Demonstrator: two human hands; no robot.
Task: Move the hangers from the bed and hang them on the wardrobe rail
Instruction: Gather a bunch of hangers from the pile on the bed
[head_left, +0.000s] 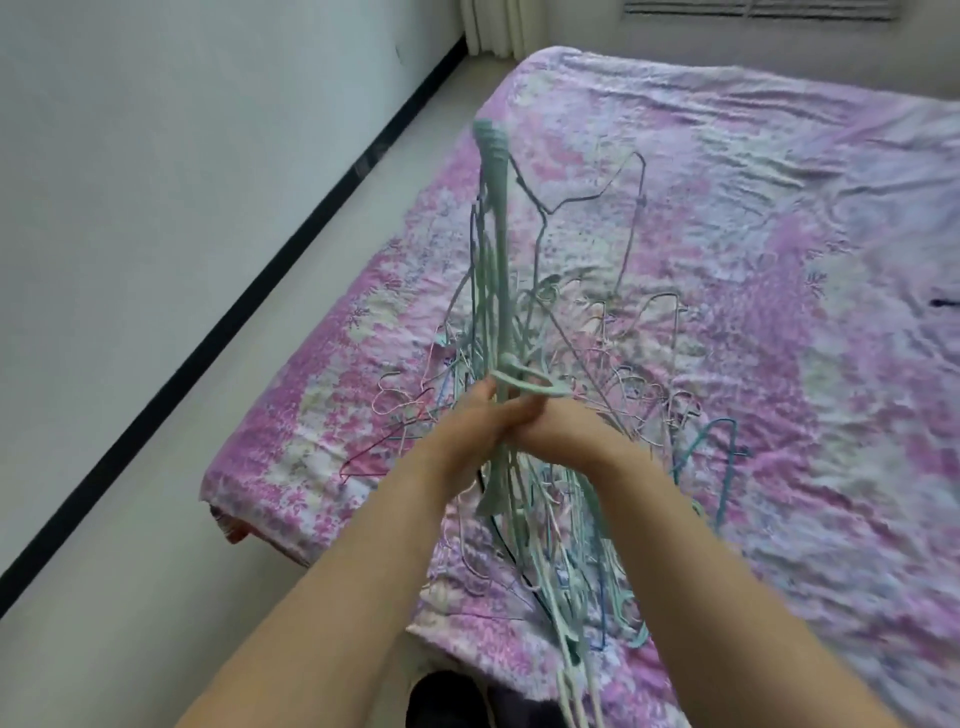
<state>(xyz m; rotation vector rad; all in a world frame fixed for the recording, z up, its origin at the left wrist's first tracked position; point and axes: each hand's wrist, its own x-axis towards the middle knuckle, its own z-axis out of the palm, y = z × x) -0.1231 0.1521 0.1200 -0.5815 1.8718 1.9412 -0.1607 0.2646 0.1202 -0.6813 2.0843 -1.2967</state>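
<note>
A thick bundle of pale green and thin wire hangers (497, 270) is lifted above the bed (753, 218), seen edge-on, with its hooks near my hands. My left hand (475, 415) and my right hand (540, 423) meet at the bundle's hooks and both grip it, fingers curled around the stems. More loose wire hangers (639, 379) lie tangled on the pink flowered sheet under and beyond my hands. A teal hanger (717, 452) lies to the right of my right wrist. The wardrobe rail is out of sight.
A strip of pale floor (270, 374) runs between the bed's left side and a white wall with a black skirting line (291, 249). A dark object (447, 696) shows at the bottom edge by the bed's near corner.
</note>
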